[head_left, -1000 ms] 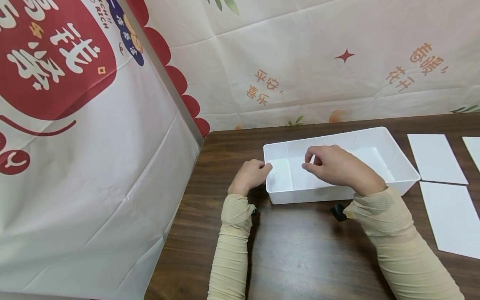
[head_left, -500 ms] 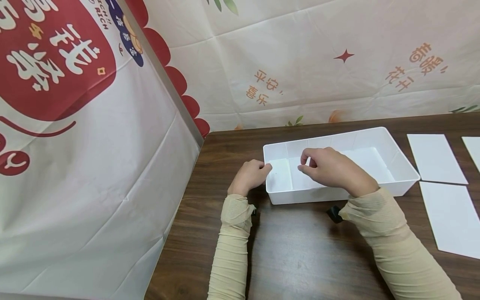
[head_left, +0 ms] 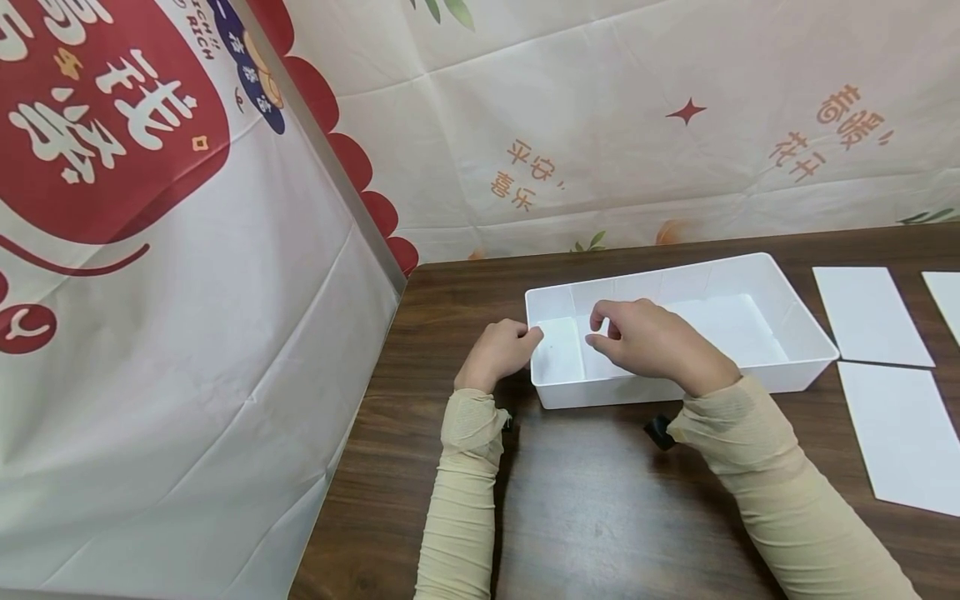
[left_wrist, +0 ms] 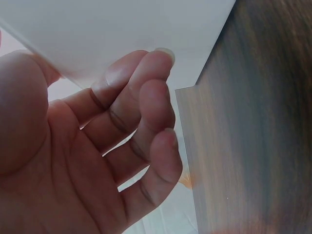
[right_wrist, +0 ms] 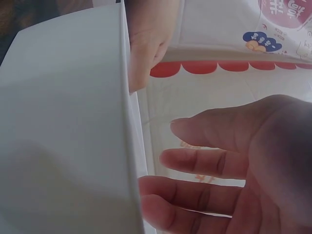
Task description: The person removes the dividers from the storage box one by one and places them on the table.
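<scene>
The left hand [head_left: 497,352] is gripping the left end wall of the white tray [head_left: 787,304], fingers curled against its outside and thumb at the rim, apparently to keep it from sliding on the table [head_left: 600,500]. The right hand [head_left: 648,342] is hovering inside the tray near that same left end with fingers loosely bent (they are holding nothing I can make out), just beside a thin white divider [head_left: 583,354] standing across the tray floor. The tray is sitting toward the table's far edge, with white sheets [head_left: 870,317] lying along the right edge.
</scene>
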`<state>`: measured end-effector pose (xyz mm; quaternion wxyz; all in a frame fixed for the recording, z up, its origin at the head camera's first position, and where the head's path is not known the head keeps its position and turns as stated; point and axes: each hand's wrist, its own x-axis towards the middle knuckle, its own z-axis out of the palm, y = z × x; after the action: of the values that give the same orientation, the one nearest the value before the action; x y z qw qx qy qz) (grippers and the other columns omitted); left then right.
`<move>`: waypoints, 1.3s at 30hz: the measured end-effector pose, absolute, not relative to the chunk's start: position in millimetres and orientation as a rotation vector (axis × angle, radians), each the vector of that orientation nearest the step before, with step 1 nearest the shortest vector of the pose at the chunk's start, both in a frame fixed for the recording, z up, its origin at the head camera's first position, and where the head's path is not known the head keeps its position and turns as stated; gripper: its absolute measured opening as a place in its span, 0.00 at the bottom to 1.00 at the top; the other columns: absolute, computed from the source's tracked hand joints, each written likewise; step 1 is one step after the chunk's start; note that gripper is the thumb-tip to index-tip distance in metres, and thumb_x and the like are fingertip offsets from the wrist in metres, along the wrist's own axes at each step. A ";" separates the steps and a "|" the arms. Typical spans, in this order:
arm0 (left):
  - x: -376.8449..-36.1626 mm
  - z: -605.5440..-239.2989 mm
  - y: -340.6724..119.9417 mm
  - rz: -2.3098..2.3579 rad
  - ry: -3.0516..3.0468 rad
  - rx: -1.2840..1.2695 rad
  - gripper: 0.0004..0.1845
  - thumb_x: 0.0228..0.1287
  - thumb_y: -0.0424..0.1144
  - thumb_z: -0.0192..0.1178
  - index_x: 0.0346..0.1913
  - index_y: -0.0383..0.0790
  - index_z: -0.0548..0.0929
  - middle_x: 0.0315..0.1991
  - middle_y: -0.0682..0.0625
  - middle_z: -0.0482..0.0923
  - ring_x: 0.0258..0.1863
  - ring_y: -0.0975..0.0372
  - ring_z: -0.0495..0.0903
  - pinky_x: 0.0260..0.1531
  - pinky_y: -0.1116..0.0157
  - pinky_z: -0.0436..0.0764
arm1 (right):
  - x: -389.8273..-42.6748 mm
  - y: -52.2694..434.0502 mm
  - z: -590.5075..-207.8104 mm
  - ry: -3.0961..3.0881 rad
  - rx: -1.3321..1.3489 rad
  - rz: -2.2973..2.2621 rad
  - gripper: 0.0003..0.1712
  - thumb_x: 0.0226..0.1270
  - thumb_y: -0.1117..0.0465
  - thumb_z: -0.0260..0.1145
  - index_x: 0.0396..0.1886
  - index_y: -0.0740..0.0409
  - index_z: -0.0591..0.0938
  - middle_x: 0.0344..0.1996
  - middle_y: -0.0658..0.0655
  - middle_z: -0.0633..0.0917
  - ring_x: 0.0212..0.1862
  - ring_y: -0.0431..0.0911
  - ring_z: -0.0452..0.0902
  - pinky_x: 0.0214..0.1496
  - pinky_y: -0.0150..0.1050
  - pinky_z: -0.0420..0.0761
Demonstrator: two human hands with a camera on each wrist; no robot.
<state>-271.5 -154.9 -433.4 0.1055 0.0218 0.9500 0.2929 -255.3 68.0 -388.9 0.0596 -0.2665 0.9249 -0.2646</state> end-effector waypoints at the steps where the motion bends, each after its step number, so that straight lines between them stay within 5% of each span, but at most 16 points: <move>1: -271.5 -433.2 -154.9 0.861 2.798 0.064 0.22 0.71 0.50 0.46 0.21 0.45 0.78 0.22 0.52 0.79 0.23 0.61 0.73 0.25 0.65 0.69 | -255.2 67.5 -389.1 2.800 -0.806 -0.799 0.11 0.68 0.58 0.63 0.42 0.61 0.80 0.26 0.55 0.82 0.25 0.45 0.73 0.28 0.40 0.73; 31: -270.9 -431.2 -153.9 0.850 2.802 0.061 0.22 0.72 0.50 0.47 0.24 0.44 0.81 0.23 0.51 0.79 0.25 0.60 0.74 0.27 0.64 0.70 | -254.4 55.9 -398.9 2.775 -0.798 -0.742 0.14 0.68 0.57 0.63 0.47 0.62 0.79 0.27 0.55 0.81 0.24 0.45 0.72 0.25 0.39 0.72; 39: -271.1 -430.9 -153.8 0.852 2.798 0.064 0.22 0.72 0.50 0.47 0.23 0.43 0.80 0.22 0.51 0.78 0.24 0.60 0.73 0.25 0.64 0.70 | -254.6 53.0 -402.4 2.793 -0.806 -0.726 0.11 0.68 0.57 0.63 0.42 0.60 0.80 0.26 0.54 0.81 0.24 0.45 0.73 0.25 0.39 0.71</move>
<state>-271.1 -153.8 -430.9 0.1079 0.0217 0.9508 0.2897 -254.6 53.0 -402.4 0.0728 -0.2683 0.9297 -0.2418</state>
